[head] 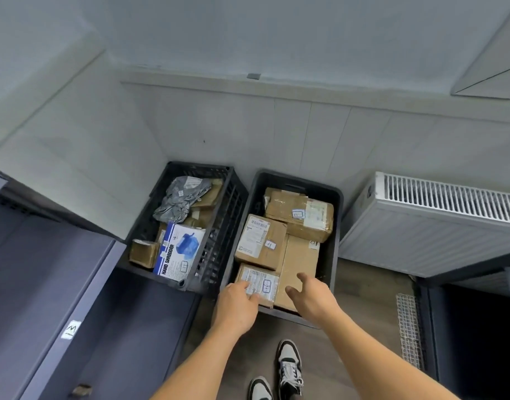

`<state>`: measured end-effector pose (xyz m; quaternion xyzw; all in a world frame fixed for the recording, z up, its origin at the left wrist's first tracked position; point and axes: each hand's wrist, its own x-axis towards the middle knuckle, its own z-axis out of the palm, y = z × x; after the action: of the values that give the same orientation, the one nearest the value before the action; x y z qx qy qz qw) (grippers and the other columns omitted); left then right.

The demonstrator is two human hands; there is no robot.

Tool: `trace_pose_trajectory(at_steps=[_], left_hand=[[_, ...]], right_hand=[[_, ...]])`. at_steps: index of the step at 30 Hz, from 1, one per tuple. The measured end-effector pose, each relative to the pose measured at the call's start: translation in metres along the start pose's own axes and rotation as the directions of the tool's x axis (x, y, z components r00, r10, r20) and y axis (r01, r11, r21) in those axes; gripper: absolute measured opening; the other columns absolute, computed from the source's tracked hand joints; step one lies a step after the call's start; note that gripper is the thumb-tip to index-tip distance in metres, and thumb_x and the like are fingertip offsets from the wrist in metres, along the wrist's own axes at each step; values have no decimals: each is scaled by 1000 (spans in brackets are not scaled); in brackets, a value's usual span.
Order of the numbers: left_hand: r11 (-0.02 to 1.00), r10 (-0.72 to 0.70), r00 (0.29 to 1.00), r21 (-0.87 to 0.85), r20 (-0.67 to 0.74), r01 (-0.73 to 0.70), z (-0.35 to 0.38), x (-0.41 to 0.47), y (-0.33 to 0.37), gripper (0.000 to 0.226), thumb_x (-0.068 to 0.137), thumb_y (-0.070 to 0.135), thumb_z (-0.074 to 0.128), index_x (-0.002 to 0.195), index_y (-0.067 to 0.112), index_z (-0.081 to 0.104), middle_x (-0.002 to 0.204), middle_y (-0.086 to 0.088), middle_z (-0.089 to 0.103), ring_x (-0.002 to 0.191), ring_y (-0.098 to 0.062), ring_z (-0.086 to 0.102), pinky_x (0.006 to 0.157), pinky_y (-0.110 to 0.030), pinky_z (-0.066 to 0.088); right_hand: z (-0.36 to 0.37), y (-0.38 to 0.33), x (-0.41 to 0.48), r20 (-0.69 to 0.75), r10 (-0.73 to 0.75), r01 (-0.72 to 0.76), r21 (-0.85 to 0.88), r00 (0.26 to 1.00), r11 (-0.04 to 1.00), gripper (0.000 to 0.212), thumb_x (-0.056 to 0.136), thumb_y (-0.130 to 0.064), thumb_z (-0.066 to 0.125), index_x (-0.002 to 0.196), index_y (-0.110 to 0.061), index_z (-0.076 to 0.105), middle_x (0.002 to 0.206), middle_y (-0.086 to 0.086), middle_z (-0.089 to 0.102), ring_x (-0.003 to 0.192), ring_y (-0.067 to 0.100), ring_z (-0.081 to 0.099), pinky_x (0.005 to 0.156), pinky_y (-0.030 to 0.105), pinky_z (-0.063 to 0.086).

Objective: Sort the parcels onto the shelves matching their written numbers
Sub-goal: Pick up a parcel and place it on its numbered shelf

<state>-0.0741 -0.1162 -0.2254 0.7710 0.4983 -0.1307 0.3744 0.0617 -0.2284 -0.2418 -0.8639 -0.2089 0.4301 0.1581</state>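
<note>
Head view, looking down at a dark solid-walled tub (332,255) on the floor, taken as the landmark. Four brown parcels fill the tub: a small labelled parcel (262,284) in its near-left corner, a taped box (261,241) just beyond that, a larger taped box (298,215) lying across the far end, and a flat plain parcel (301,259) along the right side, partly under the others. Each labelled parcel carries a small blue-bordered tag with handwriting too small to read with certainty. The left hand (237,303) reaches over the tub's near rim, its loosely extended fingers resting on the small labelled parcel without closing round it. The right hand (313,297) is spread wide over the near end of the flat plain parcel; whether it touches cannot be told. Touching the tub's left side stands a slatted black crate (233,209) holding a white-and-blue "Hand Shredder" carton (180,252), a crumpled grey mailer bag (180,199) and further brown boxes. Right of the tub hangs a white radiator (438,229); left of the crate is a dark blue cabinet (60,284). Near side of the tub, two grey-and-white shoes (290,368) stand on the wood floor.
</note>
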Motion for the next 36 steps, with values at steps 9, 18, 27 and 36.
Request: trace_pose_trajectory(at_steps=[9, 18, 27, 36], left_hand=[[995, -97, 994, 15, 40, 96, 33, 79, -11, 36, 95, 36, 54, 128, 22, 62, 125, 1, 64, 113, -20, 61, 96, -39, 52], [992, -81, 996, 98, -47, 85, 44, 176, -29, 38, 98, 29, 54, 133, 15, 55, 134, -7, 52, 125, -26, 48, 103, -38, 42], [989, -64, 994, 128, -87, 75, 55, 232, -52, 46, 93, 21, 58, 137, 13, 48, 130, -9, 49, 122, -28, 48, 101, -42, 47], [996, -31, 997, 83, -75, 37, 61, 218, -51, 66, 100, 23, 55, 157, 12, 23, 150, -6, 33, 139, -24, 33, 114, -36, 36]], right_hand=[[17, 4, 81, 109, 34, -45, 99, 993, 994, 62, 104, -37, 49, 156, -10, 28, 157, 9, 40, 141, 28, 41, 110, 31, 35], [53, 4, 166, 96, 81, -98, 186, 992, 978, 60, 104, -38, 48, 152, -6, 33, 151, 13, 47, 138, 29, 45, 102, 30, 38], [87, 5, 202, 53, 150, -159, 314, 987, 936, 32, 99, -40, 55, 120, -15, 50, 96, -5, 58, 96, 24, 57, 75, 29, 37], [92, 4, 202, 40, 166, -169, 377, 985, 911, 35, 101, -36, 54, 129, -15, 49, 87, -13, 51, 90, 18, 51, 74, 28, 35]])
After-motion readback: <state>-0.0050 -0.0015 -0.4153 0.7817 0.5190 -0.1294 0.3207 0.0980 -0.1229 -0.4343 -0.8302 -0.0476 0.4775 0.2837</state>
